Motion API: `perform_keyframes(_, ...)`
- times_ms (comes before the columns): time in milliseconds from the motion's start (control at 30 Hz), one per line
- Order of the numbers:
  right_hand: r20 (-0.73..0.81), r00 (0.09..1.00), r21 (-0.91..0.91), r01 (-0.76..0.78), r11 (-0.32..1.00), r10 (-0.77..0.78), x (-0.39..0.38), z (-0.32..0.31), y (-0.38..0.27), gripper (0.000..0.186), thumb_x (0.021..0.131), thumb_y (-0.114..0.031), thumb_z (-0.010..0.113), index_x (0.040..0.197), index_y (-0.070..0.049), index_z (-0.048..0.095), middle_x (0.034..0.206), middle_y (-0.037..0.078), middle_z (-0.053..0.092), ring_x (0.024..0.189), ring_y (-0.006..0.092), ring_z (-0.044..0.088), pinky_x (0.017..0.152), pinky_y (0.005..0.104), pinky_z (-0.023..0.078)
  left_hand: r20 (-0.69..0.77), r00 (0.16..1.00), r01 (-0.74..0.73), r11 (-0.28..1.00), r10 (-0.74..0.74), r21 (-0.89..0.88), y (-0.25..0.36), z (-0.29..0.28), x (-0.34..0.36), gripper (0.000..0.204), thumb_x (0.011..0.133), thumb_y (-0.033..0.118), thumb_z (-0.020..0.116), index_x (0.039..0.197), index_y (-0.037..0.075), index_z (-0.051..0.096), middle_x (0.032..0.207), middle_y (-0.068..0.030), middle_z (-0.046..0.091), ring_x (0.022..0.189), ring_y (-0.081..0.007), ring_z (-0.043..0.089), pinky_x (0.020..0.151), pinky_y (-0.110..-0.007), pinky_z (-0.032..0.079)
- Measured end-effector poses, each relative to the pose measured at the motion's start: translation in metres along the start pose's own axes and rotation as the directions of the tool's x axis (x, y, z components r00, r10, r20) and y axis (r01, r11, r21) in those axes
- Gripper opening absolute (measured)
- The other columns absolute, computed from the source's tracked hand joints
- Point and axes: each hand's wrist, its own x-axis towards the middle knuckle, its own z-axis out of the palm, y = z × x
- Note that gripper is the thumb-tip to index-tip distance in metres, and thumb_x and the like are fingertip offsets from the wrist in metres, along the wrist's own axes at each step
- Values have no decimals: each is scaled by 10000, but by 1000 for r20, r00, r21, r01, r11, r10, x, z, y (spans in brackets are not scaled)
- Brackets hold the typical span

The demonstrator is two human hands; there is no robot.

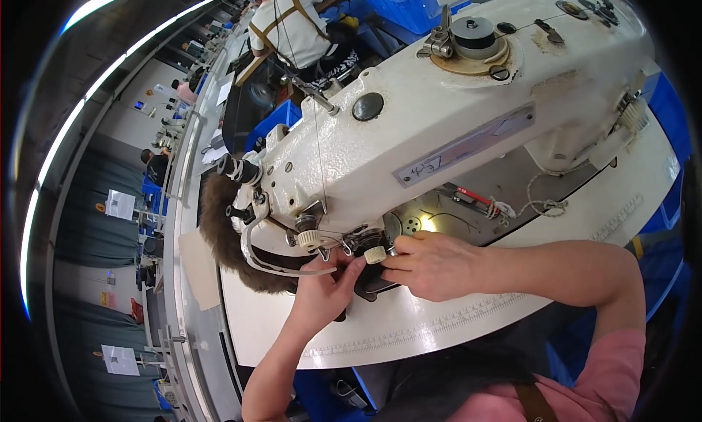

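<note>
Your left hand lies at half past six from the centre, its thumb and forefinger drawn close together under the machine's head; you may be pinching something there, but the fingertips are partly covered and I cannot tell. A pale tube curves across in front of that hand. Your right hand sits at four o'clock, fingers curled inward and thumb near the forefinger, their tips just beside the white knob between your two hands; whether they grip anything cannot be made out. The brown fur is between eight and nine o'clock, left of the machine's head, its lower end near your left hand and the rest going out of sight behind the head. The needle point is lost among metal parts and fingers. At one o'clock from your right hand lies a red tool, and at two o'clock a knotted cord. The glare of a small light washes out the spot above your right knuckles. Your left forearm is cut off at the lower edge.
</note>
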Motion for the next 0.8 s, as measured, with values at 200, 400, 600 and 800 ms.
perform_keyframes(200, 108, 994, 55, -20, 998, 14, 2, -1, 2, 291, 773, -155, 594, 1043, -72, 663, 1094, 13, 628, 892, 186, 542, 745, 304, 477, 87, 950, 314, 910, -301, -271, 9, -3, -1, 191, 916, 142, 676, 899, -30, 596, 665, -25, 609, 553, -67, 555, 510, -235, 447)
perform_keyframes(400, 146, 989, 55, -17, 998, 9, 1, -2, 3, 306, 780, -162, 595, 1065, -70, 661, 1183, 21, 627, 911, 185, 561, 748, 317, 482, 118, 979, 167, 986, -166, -2, 8, 3, 9, 277, 870, 139, 659, 1077, -45, 658, 578, -43, 603, 532, -76, 574, 501, -240, 435)
perform_keyframes(600, 195, 981, 48, 13, 999, -23, 3, -4, 4, 260, 802, -174, 588, 1038, -87, 653, 1131, 8, 628, 915, 182, 569, 745, 319, 482, 93, 975, 187, 972, -201, 140, 15, 4, 4, 317, 799, 73, 606, 1091, -32, 666, 511, -70, 529, 476, -77, 431, 499, -261, 418)
perform_keyframes(800, 126, 991, 0, 36, 999, -36, 1, 0, 3, 252, 831, -173, 551, 1057, -97, 634, 1101, 2, 617, 911, 175, 572, 733, 314, 482, -26, 999, -12, 979, 18, 202, -2, 15, 11, 215, 849, 138, 693, 966, -42, 687, 525, -102, 529, 486, -85, 450, 496, -288, 417)
